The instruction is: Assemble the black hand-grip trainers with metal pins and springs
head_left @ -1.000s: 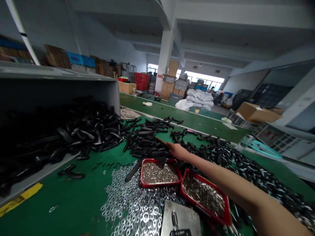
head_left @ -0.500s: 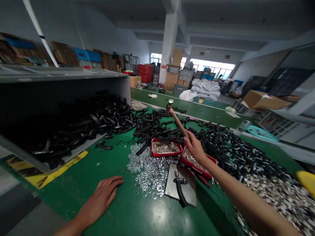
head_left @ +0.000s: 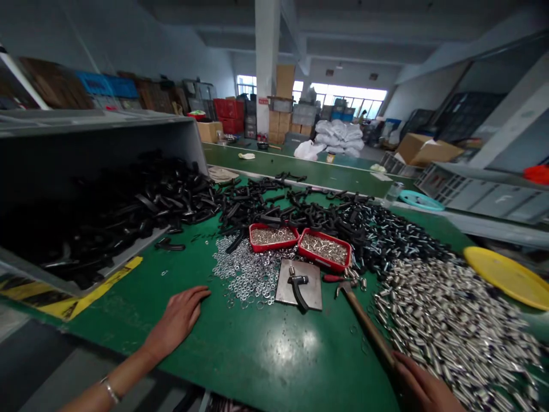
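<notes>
My left hand (head_left: 178, 320) lies flat and open on the green table (head_left: 274, 355), fingers pointing toward a spread of small metal washers (head_left: 246, 274). At the lower right, my right hand (head_left: 422, 389) is closed round the wooden handle of a hammer (head_left: 364, 320). The hammer's metal head rests on the table beside a steel plate (head_left: 300, 284) that carries a black handle part. Two red trays (head_left: 298, 240) of small metal pieces stand just beyond the plate.
Piles of black plastic handles (head_left: 266, 209) cover the table's far side and fill a grey bin (head_left: 98, 189) at left. Shiny metal cylinders (head_left: 446, 320) are heaped at right beside a yellow lid (head_left: 506, 274). Boxes, crates and white sacks stand behind.
My right hand has swung the hammer from raised over the red trays down and back to the near right. The view has pulled back; my left hand stays flat.
</notes>
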`<action>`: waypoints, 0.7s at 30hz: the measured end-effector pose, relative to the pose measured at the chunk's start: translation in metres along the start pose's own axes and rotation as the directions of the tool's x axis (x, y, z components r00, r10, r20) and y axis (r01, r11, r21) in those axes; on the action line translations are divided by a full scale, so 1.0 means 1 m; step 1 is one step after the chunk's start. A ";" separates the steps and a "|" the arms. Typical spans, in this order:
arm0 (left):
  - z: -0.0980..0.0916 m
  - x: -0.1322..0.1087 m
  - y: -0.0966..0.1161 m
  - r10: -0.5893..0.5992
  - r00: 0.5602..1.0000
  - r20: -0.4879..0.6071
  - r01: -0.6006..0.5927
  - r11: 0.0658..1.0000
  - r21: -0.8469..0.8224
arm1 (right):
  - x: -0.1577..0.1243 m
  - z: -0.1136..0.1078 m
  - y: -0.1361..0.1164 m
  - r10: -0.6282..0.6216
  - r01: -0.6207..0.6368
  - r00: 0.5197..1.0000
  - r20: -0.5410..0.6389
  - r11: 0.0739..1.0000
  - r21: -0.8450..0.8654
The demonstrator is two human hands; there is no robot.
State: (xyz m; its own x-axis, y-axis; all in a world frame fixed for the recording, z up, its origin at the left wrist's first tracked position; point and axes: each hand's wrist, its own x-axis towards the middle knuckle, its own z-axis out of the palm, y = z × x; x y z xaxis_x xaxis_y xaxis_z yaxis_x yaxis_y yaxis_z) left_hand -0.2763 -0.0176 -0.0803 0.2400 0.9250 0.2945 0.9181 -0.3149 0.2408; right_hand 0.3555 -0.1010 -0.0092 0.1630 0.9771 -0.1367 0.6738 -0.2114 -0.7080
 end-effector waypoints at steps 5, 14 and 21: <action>-0.007 0.003 0.010 -0.009 1.000 -0.014 0.009 1.000 -0.005 | 0.088 0.036 -0.082 -0.438 0.450 0.893 0.101 0.868 -0.211; -0.020 0.017 0.025 -0.079 0.997 0.002 0.079 0.995 -0.060 | 0.192 0.171 -0.218 -0.337 0.422 0.898 0.282 0.839 -0.342; -0.016 0.153 0.043 -0.119 0.993 -0.020 0.120 0.990 0.075 | 0.197 0.169 -0.208 -0.390 0.444 0.876 0.283 0.881 -0.161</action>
State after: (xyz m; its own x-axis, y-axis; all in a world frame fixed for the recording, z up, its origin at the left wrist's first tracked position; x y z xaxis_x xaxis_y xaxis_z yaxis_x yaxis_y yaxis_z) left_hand -0.2054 0.1068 -0.0103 0.1226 0.9516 0.2817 0.9614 -0.1843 0.2042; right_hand 0.1257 0.1394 -0.0061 -0.3241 0.9452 -0.0396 0.7823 0.2442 -0.5731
